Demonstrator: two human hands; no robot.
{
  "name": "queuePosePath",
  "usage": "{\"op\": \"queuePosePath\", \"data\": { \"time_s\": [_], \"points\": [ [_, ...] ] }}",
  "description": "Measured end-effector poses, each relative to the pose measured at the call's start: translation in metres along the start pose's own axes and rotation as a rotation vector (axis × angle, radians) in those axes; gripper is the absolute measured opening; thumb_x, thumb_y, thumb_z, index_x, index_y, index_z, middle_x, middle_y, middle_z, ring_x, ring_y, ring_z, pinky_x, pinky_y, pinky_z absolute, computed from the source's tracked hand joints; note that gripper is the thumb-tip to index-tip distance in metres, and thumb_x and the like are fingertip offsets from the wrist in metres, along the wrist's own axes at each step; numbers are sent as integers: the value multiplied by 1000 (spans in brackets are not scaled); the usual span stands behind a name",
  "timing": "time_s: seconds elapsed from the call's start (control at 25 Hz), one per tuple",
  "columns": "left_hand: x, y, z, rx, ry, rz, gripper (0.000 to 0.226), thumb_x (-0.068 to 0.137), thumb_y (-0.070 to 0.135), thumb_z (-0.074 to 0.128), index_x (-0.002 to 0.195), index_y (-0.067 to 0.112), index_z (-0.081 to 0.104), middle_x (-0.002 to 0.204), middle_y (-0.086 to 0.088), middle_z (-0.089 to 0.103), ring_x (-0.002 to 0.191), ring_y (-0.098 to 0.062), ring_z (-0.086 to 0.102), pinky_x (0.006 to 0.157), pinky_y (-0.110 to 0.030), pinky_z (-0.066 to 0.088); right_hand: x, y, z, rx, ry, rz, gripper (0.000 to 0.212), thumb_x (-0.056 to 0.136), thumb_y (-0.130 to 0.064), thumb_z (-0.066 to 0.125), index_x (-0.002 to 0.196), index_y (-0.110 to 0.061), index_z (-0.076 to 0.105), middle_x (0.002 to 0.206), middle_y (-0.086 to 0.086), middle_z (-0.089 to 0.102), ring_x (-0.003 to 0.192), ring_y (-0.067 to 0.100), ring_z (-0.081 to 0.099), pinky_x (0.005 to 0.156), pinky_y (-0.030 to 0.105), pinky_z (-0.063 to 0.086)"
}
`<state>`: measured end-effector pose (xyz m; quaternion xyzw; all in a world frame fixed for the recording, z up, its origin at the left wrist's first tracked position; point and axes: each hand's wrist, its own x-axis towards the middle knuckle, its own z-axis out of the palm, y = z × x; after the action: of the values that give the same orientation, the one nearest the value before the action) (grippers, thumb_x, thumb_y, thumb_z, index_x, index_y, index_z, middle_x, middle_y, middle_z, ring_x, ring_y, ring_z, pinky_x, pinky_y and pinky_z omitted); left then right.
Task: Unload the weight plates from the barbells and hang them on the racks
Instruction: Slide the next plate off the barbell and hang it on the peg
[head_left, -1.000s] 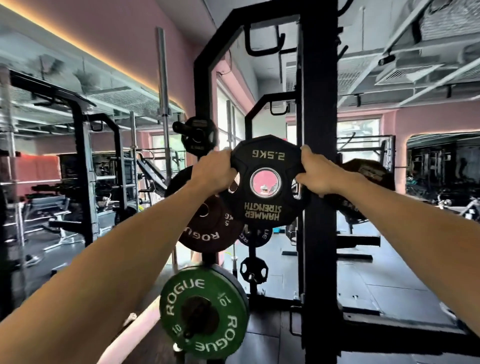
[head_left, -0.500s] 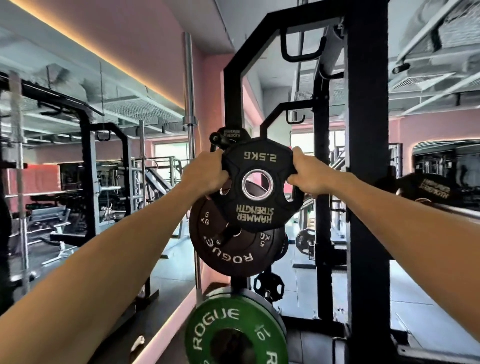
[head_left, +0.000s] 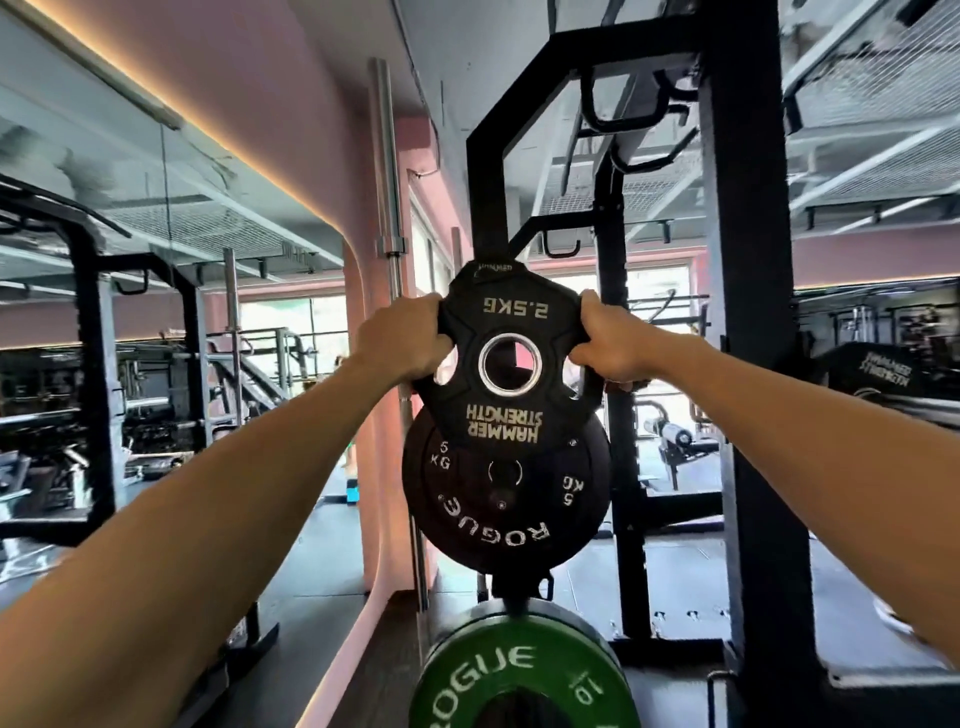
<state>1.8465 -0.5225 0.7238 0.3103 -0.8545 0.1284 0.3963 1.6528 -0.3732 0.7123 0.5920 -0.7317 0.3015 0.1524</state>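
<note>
Your left hand (head_left: 402, 338) and right hand (head_left: 610, 340) both curl their fingers round opposite edges of the 2.5 kg plate (head_left: 511, 366), lettering upside down. Landmark: rack upright (head_left: 485, 208). Since half a second ago the plate has moved from beside the upright to squarely in front of it, and its centre hole now shows dark steel where daylight showed. Another small plate (head_left: 493, 270) sits just behind its top edge. The 5 kg plate (head_left: 501, 499) hangs directly below on the upright, the green plate (head_left: 519, 675) lower still. Judgement: alignment nearly done; peg not visible, so seating unconfirmed.
</note>
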Motion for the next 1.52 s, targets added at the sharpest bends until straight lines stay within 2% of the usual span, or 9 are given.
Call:
{"op": "queuePosePath", "data": {
  "time_s": [0.16, 0.32, 0.56, 0.88, 1.0, 1.12, 1.28, 1.4, 1.52],
  "points": [
    [27, -33, -2, -28, 25, -3, 22, 82, 26, 54, 103, 18, 54, 95, -9, 63, 90, -36, 61, 76, -41, 51, 32, -21, 2, -23, 29, 8, 33, 88, -8, 58, 102, -10, 28, 79, 5, 46, 75, 25, 52, 51, 30, 39],
    [63, -46, 2, -30, 69, 19, 22, 83, 26, 55, 104, 18, 56, 99, -9, 63, 90, -34, 61, 80, -43, 52, 69, -23, -4, -31, 57, -3, 35, 86, -5, 57, 107, -8, 30, 86, 10, 51, 81, 33, 58, 68, 45, 52],
    [126, -48, 28, -34, 100, 43, 26, 83, 24, 56, 107, 16, 56, 101, -9, 64, 94, -32, 61, 82, -44, 53, 129, 5, -8, -50, 99, 8, 35, 87, -7, 59, 102, -8, 28, 82, 9, 49, 72, 26, 54, 52, 34, 43],
    [208, -68, 62, -27, 132, 20, 26, 82, 26, 57, 106, 16, 57, 103, -10, 64, 96, -34, 60, 84, -45, 52, 214, 32, -6, -84, 95, -18, 38, 87, -10, 61, 108, -7, 30, 99, 15, 53, 92, 36, 60, 75, 49, 54],
    [231, -76, 80, -17, 133, 23, 26, 82, 26, 56, 107, 16, 56, 102, -10, 64, 93, -33, 60, 82, -43, 52, 243, 46, 3, -84, 105, -13, 38, 87, -10, 60, 110, -7, 30, 100, 16, 54, 93, 38, 61, 76, 53, 55],
    [255, -87, 108, 26, 134, 26, 27, 86, 26, 53, 109, 12, 50, 101, -13, 62, 91, -34, 59, 80, -43, 50, 274, 63, 22, -93, 130, -5, 37, 87, -11, 59, 107, -8, 28, 102, 18, 53, 93, 38, 60, 74, 49, 54],
    [278, -96, 150, -43, 95, 63, 27, 92, 21, 48, 104, 16, 24, 81, -12, 55, 70, -31, 57, 61, -39, 44, 308, 87, 47, -82, 140, 21, 31, 89, -11, 49, 103, -12, 22, 89, 20, 55, 85, 38, 61, 68, 44, 51],
    [295, -106, 177, -64, 83, 102, 30, 95, 28, 45, 113, 14, 25, 103, -16, 49, 86, -35, 58, 77, -50, 50, 330, 104, 67, -139, 185, 40, 33, 88, -14, 46, 114, -11, 26, 116, 23, 45, 107, 40, 51, 86, 45, 45],
    [312, -111, 197, 41, 86, 112, 35, 97, 32, 40, 123, 10, 30, 121, -15, 37, 105, -33, 48, 89, -51, 46, 346, 115, 83, -223, 270, 76, 44, 87, -18, 47, 125, -9, 28, 129, 19, 31, 124, 38, 33, 96, 46, 35]
  ]
}}
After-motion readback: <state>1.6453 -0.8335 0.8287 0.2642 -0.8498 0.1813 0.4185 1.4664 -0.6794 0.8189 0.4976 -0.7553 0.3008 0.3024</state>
